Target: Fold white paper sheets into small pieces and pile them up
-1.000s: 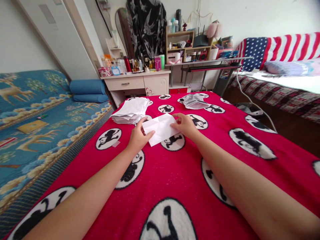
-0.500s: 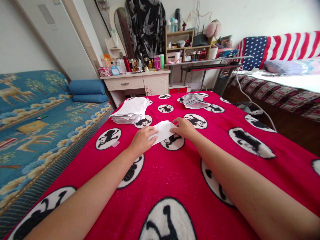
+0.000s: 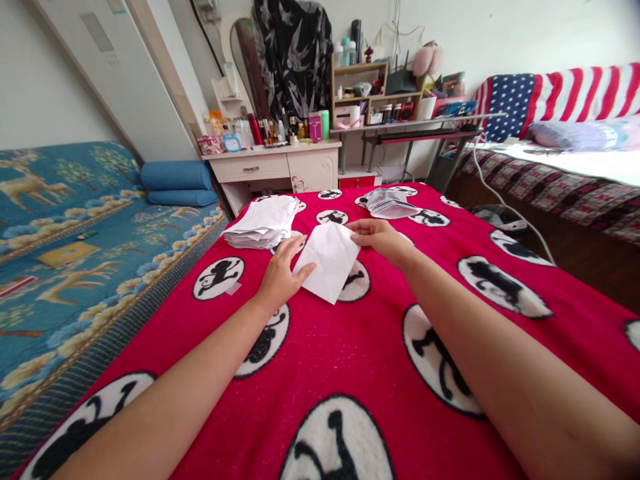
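White paper (image 3: 325, 267) is held mid-blanket (image 3: 320, 363), between both hands, nearer the blanket's far edge than its near one. By the R hand (image 3: 357, 233) the far R corner is pinched, thumb vs. fingers, approx. as far as can be seen. By the L hand (image 3: 290, 270) the L side is met: thumb laid on top, fingers spread away from it alongside the paper's L edge; whether anything is gripped there can't be made out.

Key relation: paper lies just R of the L fingers, and to the L of & nearer than the R fingertips. Long axis seems run front-to-back, far end leaned R, near corner pointed at the wearer. Neither hand is clearly nearer, as both are in contact. Whether the near corner is lifted or rested on the blanket isn't shown.

Edges/room: far L, by the blanket's L edge, a stack (image 3: 263, 223) of white sheets is set just beyond the L fingers, so little slack is left that way. Near the far edge, R of ctr., a greyish pile (image 3: 390, 203) is placed, beyond the R hand. Most room is given toward the near edge, betw. the forearms.
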`<state>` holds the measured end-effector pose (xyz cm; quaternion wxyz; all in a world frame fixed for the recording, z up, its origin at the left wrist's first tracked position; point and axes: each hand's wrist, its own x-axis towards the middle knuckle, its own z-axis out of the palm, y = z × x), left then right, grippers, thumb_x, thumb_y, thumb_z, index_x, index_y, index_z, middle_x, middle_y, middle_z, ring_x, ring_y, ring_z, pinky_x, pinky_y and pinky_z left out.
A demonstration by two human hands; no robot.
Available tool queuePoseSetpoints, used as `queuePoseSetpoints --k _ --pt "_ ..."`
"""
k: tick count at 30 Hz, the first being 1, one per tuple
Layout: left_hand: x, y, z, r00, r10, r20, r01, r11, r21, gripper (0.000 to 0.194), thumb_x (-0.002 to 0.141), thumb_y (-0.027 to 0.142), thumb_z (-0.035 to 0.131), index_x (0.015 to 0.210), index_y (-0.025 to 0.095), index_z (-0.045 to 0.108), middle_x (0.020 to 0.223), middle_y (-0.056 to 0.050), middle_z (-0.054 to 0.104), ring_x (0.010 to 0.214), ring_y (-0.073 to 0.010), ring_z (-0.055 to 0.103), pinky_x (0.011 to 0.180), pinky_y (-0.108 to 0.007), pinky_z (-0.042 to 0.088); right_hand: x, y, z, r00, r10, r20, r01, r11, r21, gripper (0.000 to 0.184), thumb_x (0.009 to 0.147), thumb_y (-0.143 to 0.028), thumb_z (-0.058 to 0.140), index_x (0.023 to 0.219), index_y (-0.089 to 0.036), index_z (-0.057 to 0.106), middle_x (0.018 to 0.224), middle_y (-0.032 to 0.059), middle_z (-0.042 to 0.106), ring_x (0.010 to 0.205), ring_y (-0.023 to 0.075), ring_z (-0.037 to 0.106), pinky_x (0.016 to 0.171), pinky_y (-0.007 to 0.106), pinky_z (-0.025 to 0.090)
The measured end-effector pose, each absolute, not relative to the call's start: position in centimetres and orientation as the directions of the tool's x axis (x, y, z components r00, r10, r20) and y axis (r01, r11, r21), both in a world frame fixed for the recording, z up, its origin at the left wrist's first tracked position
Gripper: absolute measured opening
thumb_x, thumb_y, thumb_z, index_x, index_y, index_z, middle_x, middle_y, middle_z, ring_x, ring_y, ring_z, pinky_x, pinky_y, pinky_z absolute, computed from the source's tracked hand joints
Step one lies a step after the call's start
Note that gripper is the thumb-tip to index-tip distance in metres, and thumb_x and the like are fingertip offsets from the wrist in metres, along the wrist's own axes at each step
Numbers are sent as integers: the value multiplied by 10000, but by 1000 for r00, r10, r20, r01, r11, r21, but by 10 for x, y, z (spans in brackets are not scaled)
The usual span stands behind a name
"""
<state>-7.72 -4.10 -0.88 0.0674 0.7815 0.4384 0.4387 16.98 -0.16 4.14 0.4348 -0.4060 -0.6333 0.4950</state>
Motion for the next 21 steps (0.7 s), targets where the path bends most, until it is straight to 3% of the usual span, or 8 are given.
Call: queuePoseSetpoints --k 3,6,9,14,17,21 --pt "-78 -39 -11 196 865 461 358 -501 788 819 784 429 692 1460 149 326 1256 -173 620 1092 -267 640 942 -424 518 172 -2 40 -372 919 131 39 156 -987 288 674 -246 705 942 -141 708 818 35 699 670 105 583 574 194 436" --pt "-78 -37 -12 230 929 290 152 -329 932 821 703 448 759 1380 103 447 1146 -173 687 971 -272 688 825 -374 562 171 -3 37 -368 921 130 24 149 -989 276 674 -257 715 927 -145 712 816 33 702 675 108 591 597 205 458" --pt "-78 -38 -10 192 954 232 77 -251 965 722 614 412 823 1222 94 597 1105 -157 708 944 -261 691 807 -334 557 167 -4 37 -333 936 118 25 133 -991 210 695 -234 706 882 -137 709 744 14 683 619 91 573 586 199 464" --pt "-78 -39 -7 36 971 237 -55 -235 970 732 621 325 814 1277 166 530 886 -59 723 749 -177 692 696 -270 545 155 -8 37 -158 987 36 -96 21 -995 225 770 -234 700 975 -150 658 800 30 693 626 86 609 599 192 514" --pt "-79 -38 -8 -111 941 320 -53 -327 943 624 651 290 782 1212 194 527 822 -22 696 685 -144 672 658 -239 527 141 -16 35 -214 974 -69 -123 -97 -988 287 804 -241 688 1059 -146 598 832 57 701 661 111 657 587 200 538" --pt "-81 -36 -10 -150 917 369 -19 -375 927 459 666 282 761 1075 190 575 840 -20 687 710 -140 660 661 -235 515 120 -27 31 -229 967 -115 -113 -144 -983 472 755 -104 698 1191 -133 519 863 63 691 640 124 653 616 261 575"
